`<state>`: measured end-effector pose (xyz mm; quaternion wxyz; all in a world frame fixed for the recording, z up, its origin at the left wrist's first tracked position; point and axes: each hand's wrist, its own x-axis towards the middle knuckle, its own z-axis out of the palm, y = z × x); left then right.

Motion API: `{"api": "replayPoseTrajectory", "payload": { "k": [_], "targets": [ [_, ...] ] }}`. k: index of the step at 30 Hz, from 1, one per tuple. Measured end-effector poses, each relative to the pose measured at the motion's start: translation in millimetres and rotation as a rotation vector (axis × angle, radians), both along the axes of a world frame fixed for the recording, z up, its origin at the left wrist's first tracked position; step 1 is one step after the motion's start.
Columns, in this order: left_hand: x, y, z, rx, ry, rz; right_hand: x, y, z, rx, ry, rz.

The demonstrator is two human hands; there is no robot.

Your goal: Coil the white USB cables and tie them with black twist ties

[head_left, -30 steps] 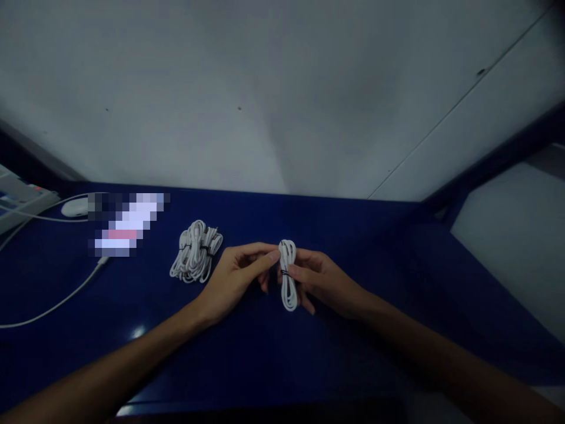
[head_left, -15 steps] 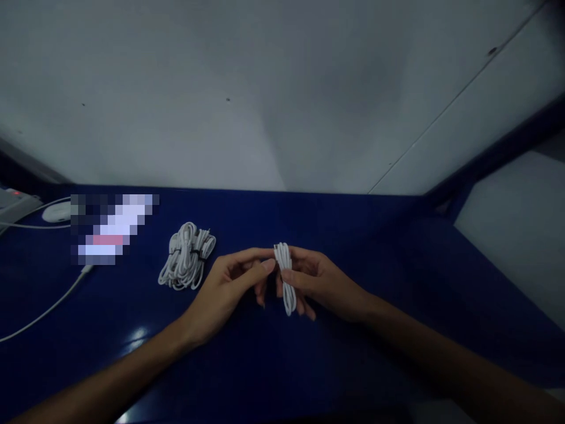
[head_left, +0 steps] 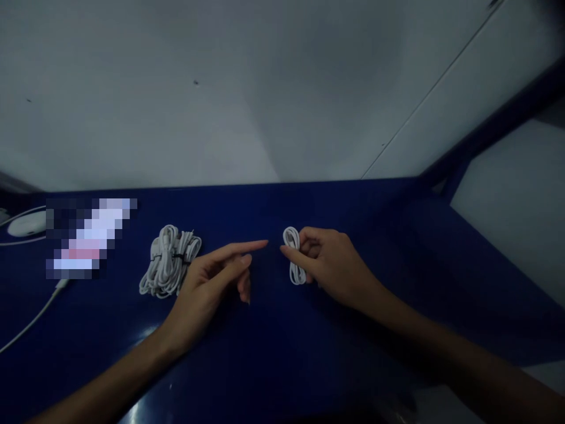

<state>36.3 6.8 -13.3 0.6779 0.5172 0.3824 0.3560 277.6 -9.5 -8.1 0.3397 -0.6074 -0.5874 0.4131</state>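
Observation:
My right hand (head_left: 329, 259) grips a coiled white cable (head_left: 297, 275), its thumb lying across the front of the bundle. The coil is upright, with loops at top and bottom. My left hand (head_left: 216, 274) holds nothing; its index finger points toward the coil and the thumb is apart from it. A gap separates the left fingertips from the cable. Just left of that hand, a pile of white coiled cables (head_left: 165, 265) with dark ties lies on the blue table (head_left: 247, 359), partly behind the left hand.
At the left lies a pixelated, lit phone-like object (head_left: 90, 238) with a white cord (head_left: 37, 318) plugged into its near end. A white rounded device (head_left: 27, 223) sits beside it. A pale wall (head_left: 220, 135) rises behind the table.
My left hand has let go of the coiled cable and drawn away to the left. My right hand still holds the coil, now turned to show its loop. The view has shifted slightly right.

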Motion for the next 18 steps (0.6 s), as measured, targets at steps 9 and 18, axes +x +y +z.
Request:
{"api": "replayPoseTrajectory", "payload": {
  "k": [9, 18],
  "targets": [
    [-1, -1, 2.2, 0.054, 0.081, -0.032, 14, 16, 1.4, 0.0, -0.479, -0.09],
    [2, 1, 5.2, 0.058, 0.113, -0.016, 20, 17, -10.0, 0.029, -0.73, -0.139]
  ]
}}
